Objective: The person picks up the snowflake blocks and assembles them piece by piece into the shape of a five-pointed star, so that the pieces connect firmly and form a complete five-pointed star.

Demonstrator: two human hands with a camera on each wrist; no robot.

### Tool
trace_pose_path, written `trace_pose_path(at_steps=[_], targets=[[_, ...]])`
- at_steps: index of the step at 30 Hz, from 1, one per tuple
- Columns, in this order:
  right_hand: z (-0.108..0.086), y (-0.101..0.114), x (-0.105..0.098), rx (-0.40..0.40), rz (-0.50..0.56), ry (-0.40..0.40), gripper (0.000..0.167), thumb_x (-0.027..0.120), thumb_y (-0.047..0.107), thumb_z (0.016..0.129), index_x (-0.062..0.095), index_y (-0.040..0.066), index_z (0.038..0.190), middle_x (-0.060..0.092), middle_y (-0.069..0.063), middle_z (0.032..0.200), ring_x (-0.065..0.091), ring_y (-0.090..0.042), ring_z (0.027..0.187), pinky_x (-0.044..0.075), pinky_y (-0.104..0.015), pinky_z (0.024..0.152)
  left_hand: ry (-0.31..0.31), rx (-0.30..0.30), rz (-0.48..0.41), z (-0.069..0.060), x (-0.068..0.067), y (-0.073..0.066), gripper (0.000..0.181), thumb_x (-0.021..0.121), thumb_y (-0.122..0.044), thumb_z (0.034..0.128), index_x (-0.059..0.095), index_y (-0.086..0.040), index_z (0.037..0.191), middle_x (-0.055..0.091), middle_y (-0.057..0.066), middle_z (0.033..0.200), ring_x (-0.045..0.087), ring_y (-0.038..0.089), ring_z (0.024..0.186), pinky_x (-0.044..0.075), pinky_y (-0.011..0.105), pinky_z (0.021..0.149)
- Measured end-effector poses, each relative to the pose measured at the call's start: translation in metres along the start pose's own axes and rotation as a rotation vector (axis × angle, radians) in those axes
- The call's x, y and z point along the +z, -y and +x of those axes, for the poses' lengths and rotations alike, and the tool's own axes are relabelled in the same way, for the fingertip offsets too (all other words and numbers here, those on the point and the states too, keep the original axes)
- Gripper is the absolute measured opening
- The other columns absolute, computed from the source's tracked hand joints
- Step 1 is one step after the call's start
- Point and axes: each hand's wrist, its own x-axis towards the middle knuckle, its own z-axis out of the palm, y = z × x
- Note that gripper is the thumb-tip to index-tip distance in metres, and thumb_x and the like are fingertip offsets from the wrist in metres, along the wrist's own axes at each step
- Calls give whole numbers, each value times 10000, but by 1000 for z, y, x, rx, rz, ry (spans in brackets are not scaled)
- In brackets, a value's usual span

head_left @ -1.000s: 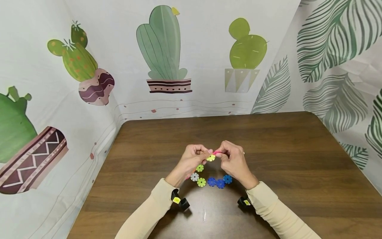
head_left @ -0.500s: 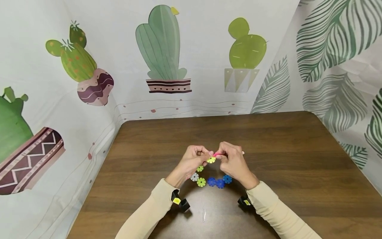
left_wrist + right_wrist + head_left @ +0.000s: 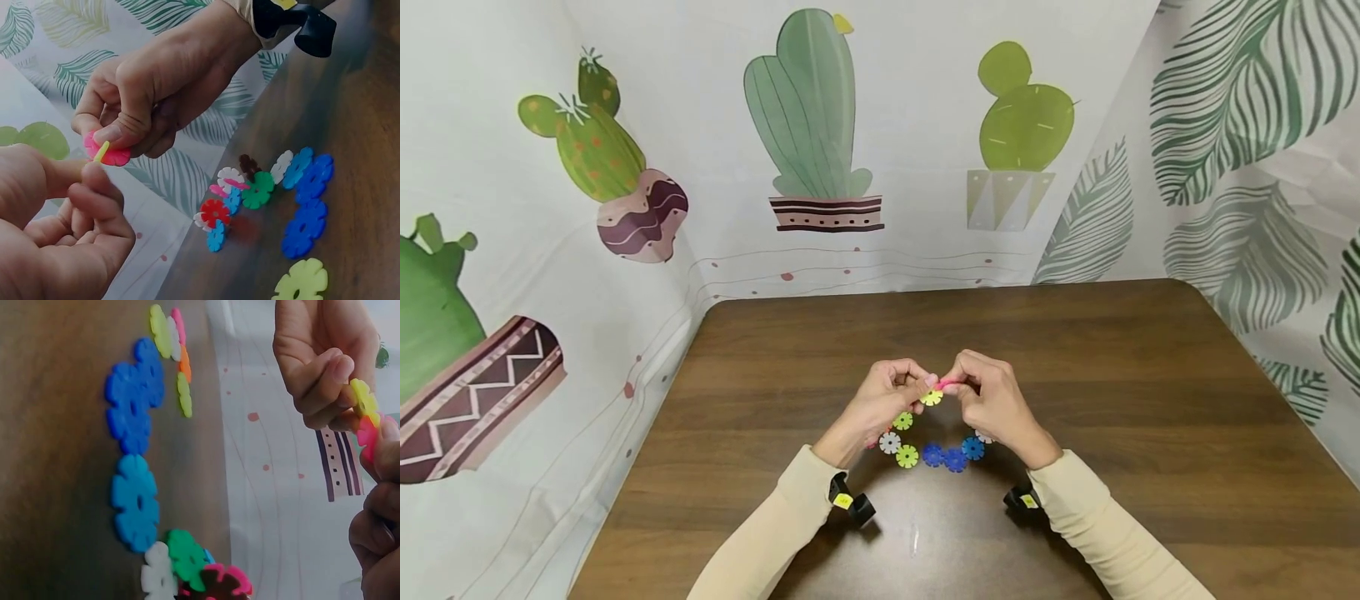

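In the head view my left hand (image 3: 883, 404) pinches a yellow flower-shaped notched disc (image 3: 932, 397) between thumb and fingertips. Facing it, my right hand (image 3: 996, 404) pinches a pink notched disc (image 3: 115, 154). Both discs are held above the table, and their edges meet, with the yellow one (image 3: 364, 399) seeming slotted into the pink one in the right wrist view. Fingers cover much of each disc, so how deep the notches sit cannot be told.
Below the hands, several similar discs lie on the brown wooden table (image 3: 775, 350): yellow-green (image 3: 907, 457), white (image 3: 890, 442), dark blue (image 3: 955, 460), lighter blue (image 3: 973, 448). Green (image 3: 257, 190), red (image 3: 215, 213) and brown (image 3: 249, 165) ones lie in a cluster. A cactus-print cloth (image 3: 917, 125) hangs behind.
My right hand and wrist have shifted slightly to the right, uncovering a white disc beside the lighter blue one. Both hands keep their pinch on the yellow and pink discs.
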Motion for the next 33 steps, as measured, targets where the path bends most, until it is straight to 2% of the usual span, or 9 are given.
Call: trace_pose_path(at_steps=[6, 11, 21, 26, 30, 33], targets=[[2, -2, -5, -26, -50, 0, 293, 826, -129, 831, 701, 133, 796, 594, 52, 729, 419, -10, 611, 343, -147, 520, 25, -43, -57, 1, 0, -4, 182, 651, -39, 1058, 690, 106, 1161, 742, -32, 873, 668, 88, 652, 560, 197, 651], [2, -2, -9, -17, -59, -16, 248, 856, -88, 826, 737, 130, 822, 597, 59, 729, 418, -23, 600, 340, -152, 516, 23, -54, -81, 2, -5, -6, 243, 652, -24, 1052, 698, 111, 1249, 771, -27, 884, 705, 81, 687, 570, 183, 678], [1, -1, -2, -67, -28, -53, 274, 805, -143, 841, 694, 97, 767, 645, -4, 728, 441, -23, 598, 357, -135, 515, 17, 7, -99, -1, -5, -6, 268, 678, 23, 1022, 677, 181, 1239, 765, -16, 852, 702, 84, 651, 582, 182, 667], [2, 0, -6, 7, -45, -16, 192, 841, -49, 863, 742, 115, 885, 614, 34, 755, 421, -21, 606, 366, -178, 524, -23, -17, -117, 1, -6, -7, 258, 696, -6, 1022, 700, 134, 1239, 748, -11, 847, 703, 86, 660, 572, 180, 675], [4, 0, -12, 109, -80, 41, 158, 856, 62, 895, 758, 143, 990, 588, 52, 742, 419, -24, 579, 375, -219, 512, -56, -30, -128, 1, -8, -9, 259, 694, -24, 1029, 706, 107, 1251, 743, -19, 836, 707, 84, 664, 568, 184, 674], [5, 0, -14, 196, -95, 105, 157, 851, 129, 922, 747, 139, 1039, 592, 34, 714, 435, -33, 563, 383, -231, 510, -81, -14, -151, 1, -10, -10, 280, 676, -28, 1040, 683, 117, 1280, 744, -25, 838, 704, 83, 672, 561, 175, 665]])
